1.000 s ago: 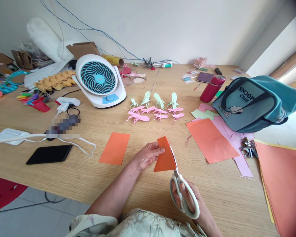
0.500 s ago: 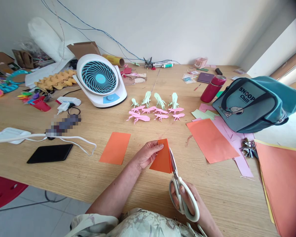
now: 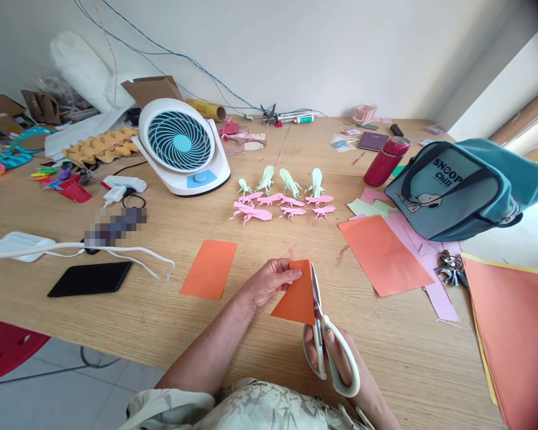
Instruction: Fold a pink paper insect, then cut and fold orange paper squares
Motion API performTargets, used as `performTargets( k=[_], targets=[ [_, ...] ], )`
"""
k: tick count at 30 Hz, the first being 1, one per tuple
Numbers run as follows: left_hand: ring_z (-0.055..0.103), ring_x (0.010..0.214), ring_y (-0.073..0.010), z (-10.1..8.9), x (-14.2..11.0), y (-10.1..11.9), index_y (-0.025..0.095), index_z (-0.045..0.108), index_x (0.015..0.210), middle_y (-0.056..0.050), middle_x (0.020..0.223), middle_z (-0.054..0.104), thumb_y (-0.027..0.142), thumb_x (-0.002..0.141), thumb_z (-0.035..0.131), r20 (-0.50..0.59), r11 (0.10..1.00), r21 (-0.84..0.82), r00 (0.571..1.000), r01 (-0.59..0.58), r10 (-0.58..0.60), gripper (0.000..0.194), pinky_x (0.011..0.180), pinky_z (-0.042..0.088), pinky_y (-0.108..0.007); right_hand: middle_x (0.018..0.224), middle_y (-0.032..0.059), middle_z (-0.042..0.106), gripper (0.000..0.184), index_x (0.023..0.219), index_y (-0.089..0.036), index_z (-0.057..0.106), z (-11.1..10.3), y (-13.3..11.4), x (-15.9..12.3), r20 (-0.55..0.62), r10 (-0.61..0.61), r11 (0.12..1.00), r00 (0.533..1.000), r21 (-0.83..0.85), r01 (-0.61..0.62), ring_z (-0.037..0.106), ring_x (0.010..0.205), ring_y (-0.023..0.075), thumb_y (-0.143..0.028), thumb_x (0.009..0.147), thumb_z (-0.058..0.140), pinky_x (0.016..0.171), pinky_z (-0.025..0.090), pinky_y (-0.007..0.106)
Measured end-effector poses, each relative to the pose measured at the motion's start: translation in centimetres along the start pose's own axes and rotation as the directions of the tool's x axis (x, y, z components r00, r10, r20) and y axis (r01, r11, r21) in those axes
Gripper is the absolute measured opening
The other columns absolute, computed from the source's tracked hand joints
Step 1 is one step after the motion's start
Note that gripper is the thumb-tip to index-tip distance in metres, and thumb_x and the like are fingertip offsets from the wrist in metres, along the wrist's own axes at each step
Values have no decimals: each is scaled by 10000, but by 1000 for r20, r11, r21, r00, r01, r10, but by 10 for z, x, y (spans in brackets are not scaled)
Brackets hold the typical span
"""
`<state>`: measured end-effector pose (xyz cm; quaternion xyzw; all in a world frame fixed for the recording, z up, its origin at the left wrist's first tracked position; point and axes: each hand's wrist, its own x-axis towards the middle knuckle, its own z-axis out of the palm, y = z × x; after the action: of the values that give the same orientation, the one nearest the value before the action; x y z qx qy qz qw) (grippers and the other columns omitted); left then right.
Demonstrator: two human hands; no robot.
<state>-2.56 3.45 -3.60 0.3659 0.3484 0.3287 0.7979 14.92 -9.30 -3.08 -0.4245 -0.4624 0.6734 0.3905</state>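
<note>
My left hand (image 3: pixel 273 282) pinches the upper left part of a folded piece of orange paper (image 3: pixel 299 298) just above the table. In my right hand (image 3: pixel 341 352) is a pair of scissors (image 3: pixel 321 322) with white handles, fingers through the loops. The blades point away from me along the paper's right edge; whether paper lies between them is hard to make out. To the left, a flat orange sheet (image 3: pixel 209 269) lies on the table, and a larger orange sheet (image 3: pixel 383 254) lies to the right. Folded pink paper insects (image 3: pixel 253 213) and light green ones (image 3: pixel 290 182) stand beyond my hands.
A white fan (image 3: pixel 182 146) stands at the back left, with a black phone (image 3: pixel 90 279) nearer. On the right are a red bottle (image 3: pixel 387 161), a teal bag (image 3: pixel 452 191), pink paper strips (image 3: pixel 443 301), metal clips (image 3: pixel 451 269) and an orange paper stack (image 3: pixel 515 334).
The folded orange paper has turned slightly and dropped a little, its face now more toward me. My right hand has shifted slightly left with the scissors, whose handles look farther apart.
</note>
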Motion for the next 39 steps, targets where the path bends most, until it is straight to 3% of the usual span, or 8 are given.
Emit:
performTargets(
  k=[12, 23, 39],
  targets=[
    [644, 724, -136, 2, 1, 0, 139, 742, 832, -41, 793, 709, 399, 652, 867, -21, 1000, 7, 999, -24, 25, 340, 697, 493, -237, 530, -9, 504, 476, 858, -230, 569, 10, 17, 1, -74, 0, 981, 997, 195, 14, 384, 422, 130, -683, 892, 426, 427, 284, 280],
    [630, 709, -124, 1, 0, 1, 142, 743, 840, -33, 766, 694, 405, 673, 851, -17, 999, 8, 999, -40, 40, 330, 664, 468, -217, 506, -21, 460, 512, 726, -220, 530, 14, 9, 3, -94, 7, 988, 996, 152, 8, 369, 431, 119, -703, 876, 448, 432, 267, 266],
    [629, 710, -114, 2, -2, 7, 142, 743, 844, -22, 776, 709, 435, 692, 833, -11, 992, 96, 996, -87, 88, 341, 687, 473, -208, 473, -11, 517, 487, 848, -213, 659, 5, 20, 7, -62, -6, 973, 998, 228, 20, 343, 381, 97, -662, 892, 476, 389, 261, 227]
  ],
)
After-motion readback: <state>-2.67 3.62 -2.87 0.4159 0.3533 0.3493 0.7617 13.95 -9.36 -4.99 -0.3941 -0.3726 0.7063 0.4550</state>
